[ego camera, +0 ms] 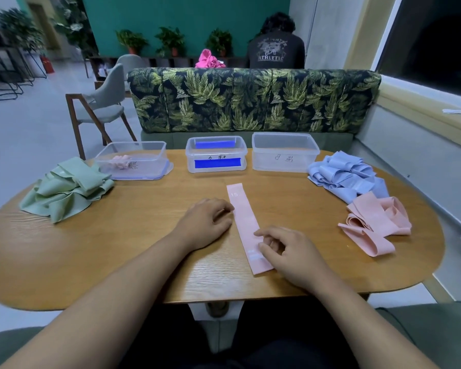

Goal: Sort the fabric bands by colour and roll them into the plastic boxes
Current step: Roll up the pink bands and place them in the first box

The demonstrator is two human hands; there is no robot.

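pink band (246, 227) lies flat and straight on the middle of the wooden surface (117, 249), running away from the person, with a white "15" printed near its far end. the left hand (206, 222) rests palm down just beside the band's left edge, and its relaxed fingers (225, 206) touch that edge about halfway along. the right hand (288, 251) sits at the band's near part with its fingers (264, 233) bent and the tips down on the fabric. whether they pinch it or only press it cannot be told.

three clear plastic boxes stand in a row along the far edge. the left box (133, 161) rests on a blue-rimmed lid and holds something pale pink. the middle box (216, 155) shows bright blue inside and on its front wall, with handwriting above it. the right box (285, 153) has handwriting on its front, and nothing can be made out inside it.

a loose pile of green bands (64, 190) lies at the left, touching the left box. a pile of blue bands (349, 174) lies just right of the right box, and a pile of pink bands (375, 225) lies just in front of it, nearer the person.

behind the boxes stands a leaf-patterned sofa (250, 99), with a grey chair (101, 107) to its left.
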